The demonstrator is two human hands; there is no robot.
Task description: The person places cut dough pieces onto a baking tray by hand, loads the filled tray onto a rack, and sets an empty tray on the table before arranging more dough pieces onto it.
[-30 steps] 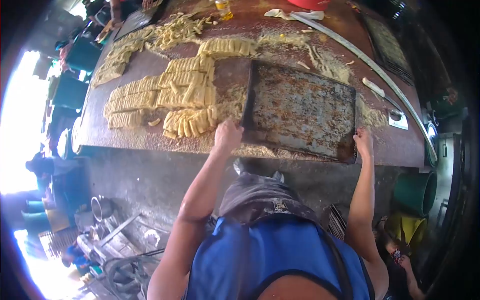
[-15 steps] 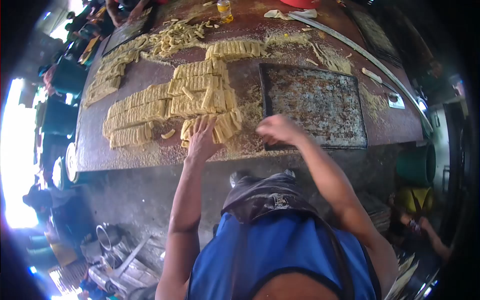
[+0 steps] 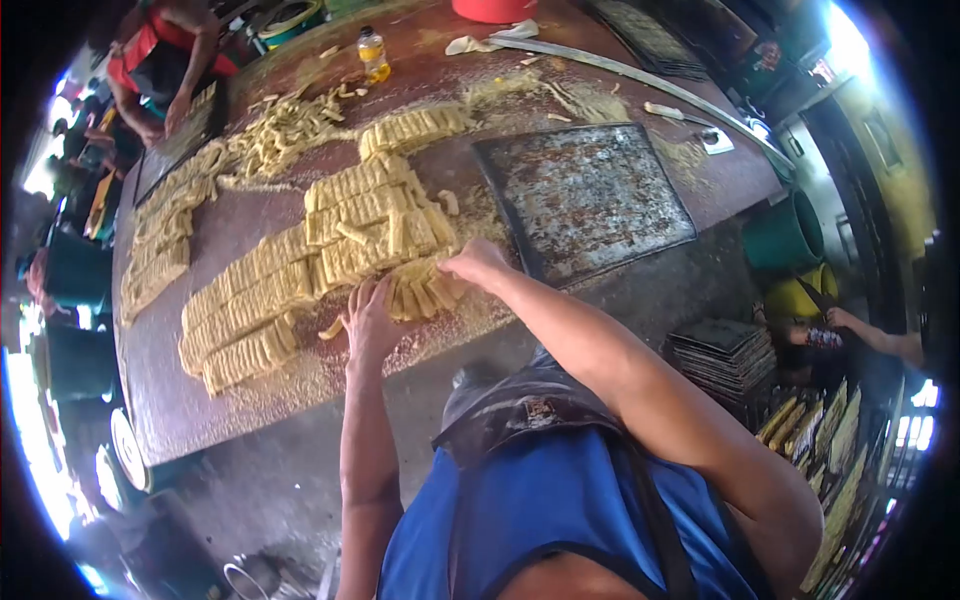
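Observation:
Rows of pale dough sticks (image 3: 355, 205) lie side by side on the reddish table (image 3: 290, 410). My left hand (image 3: 369, 318) touches the left end of the small front row (image 3: 420, 290), its fingers spread. At that row's right end is my right hand (image 3: 477, 263), fingers bent together; whether a stick is between them is hidden. Right of my hands, a dark, worn baking tray (image 3: 590, 200) lies flat with nothing on it. Crumbs surround the rows.
Across the table a person (image 3: 170, 60) handles another tray (image 3: 180, 140). A loose heap of sticks (image 3: 285, 130), a bottle (image 3: 373, 55), a red basin (image 3: 495, 8), a long metal strip (image 3: 640, 75) and a knife (image 3: 665, 111) lie farther back. Stacked trays (image 3: 722, 355) stand low at right.
Both hands have left the tray's edge and moved to the front row of sticks, the left one first. The tray lies released on the table. The view has turned.

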